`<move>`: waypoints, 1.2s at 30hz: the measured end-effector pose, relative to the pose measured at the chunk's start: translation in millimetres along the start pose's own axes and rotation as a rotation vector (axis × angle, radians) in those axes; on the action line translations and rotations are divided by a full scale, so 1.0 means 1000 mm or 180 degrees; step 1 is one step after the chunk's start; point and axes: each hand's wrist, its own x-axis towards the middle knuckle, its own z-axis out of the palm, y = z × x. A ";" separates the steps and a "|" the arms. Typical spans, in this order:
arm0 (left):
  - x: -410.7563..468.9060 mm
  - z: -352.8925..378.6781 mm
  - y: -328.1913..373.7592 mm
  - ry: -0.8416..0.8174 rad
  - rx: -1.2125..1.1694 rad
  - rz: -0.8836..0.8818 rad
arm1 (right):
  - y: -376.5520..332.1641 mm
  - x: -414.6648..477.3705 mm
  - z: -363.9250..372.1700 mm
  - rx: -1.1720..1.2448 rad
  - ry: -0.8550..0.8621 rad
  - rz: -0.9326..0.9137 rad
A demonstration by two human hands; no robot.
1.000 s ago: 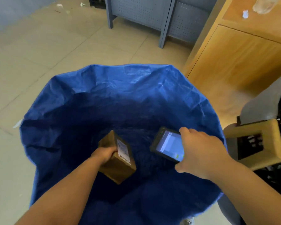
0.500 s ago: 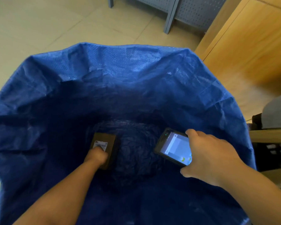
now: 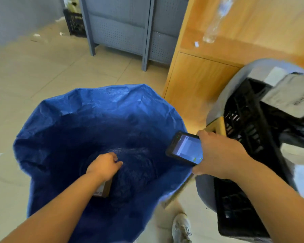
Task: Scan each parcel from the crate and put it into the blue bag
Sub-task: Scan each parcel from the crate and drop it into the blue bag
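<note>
We see a brown box lying deep in the blue bag (image 3: pixel 102 106), with one hand above it and one hand holding a scanner.

The bag fills the lower left of the picture, and its mouth is wide open. The left hand (image 3: pixel 104 166) is low inside it, fingers loosely curled and holding nothing. The brown box (image 3: pixel 104 189) lies at the bottom, just under that wrist, with its white label up. At middle right, the right hand (image 3: pixel 219 155) wraps its fingers tight around the scanner (image 3: pixel 184 149), whose screen glows. The black crate (image 3: pixel 242 137) sits at the right edge with grey parcels (image 3: pixel 288 100) in it. A shoe (image 3: pixel 182 228) shows at the bottom.
</note>
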 end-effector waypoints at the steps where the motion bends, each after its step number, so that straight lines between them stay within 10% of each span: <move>1: -0.013 -0.005 0.010 0.0074 0.0026 0.0123 | 0.009 -0.016 -0.004 0.0036 0.0052 0.0046; 20: -0.225 0.058 0.280 0.0122 -0.0983 0.2200 | 0.229 -0.257 0.022 0.1698 0.1696 0.1161; 36: -0.189 0.108 0.366 0.0525 0.0615 0.2010 | 0.292 -0.266 0.072 0.2139 0.1726 0.1728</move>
